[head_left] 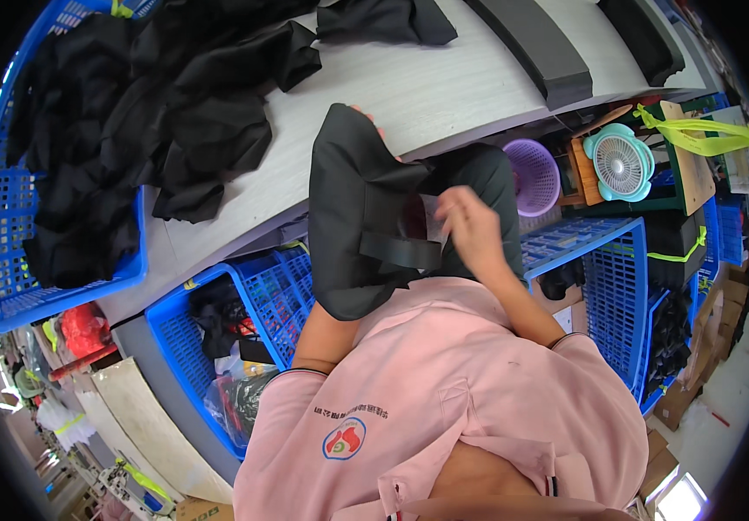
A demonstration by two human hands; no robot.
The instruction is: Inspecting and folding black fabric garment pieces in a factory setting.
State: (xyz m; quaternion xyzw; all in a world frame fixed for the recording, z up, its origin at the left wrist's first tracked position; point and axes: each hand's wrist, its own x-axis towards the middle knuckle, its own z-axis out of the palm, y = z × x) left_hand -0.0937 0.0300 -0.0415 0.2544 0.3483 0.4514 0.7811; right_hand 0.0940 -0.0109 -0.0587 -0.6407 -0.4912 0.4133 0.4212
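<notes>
A black sewn fabric piece (340, 200) with a wide strap (401, 251) stands up over my lap, its kind unclear. It covers most of my left hand (369, 122); only some fingertips show past its upper edge, holding it from behind. My left forearm passes beneath its lower end. To the right of the piece, my right hand (472, 227) is raised above my thigh with bent fingers, smeared by motion. It is near the strap but apart from it, and whether anything small is in it cannot be made out.
A pale table (305, 130) lies ahead, bearing heaped black fabric pieces (209, 130) and long dark blocks (535, 48). Blue crates (62, 304) stand at the left, with another blue crate (613, 286) at my right. Beyond are a purple basket (533, 178) and a small fan (620, 163).
</notes>
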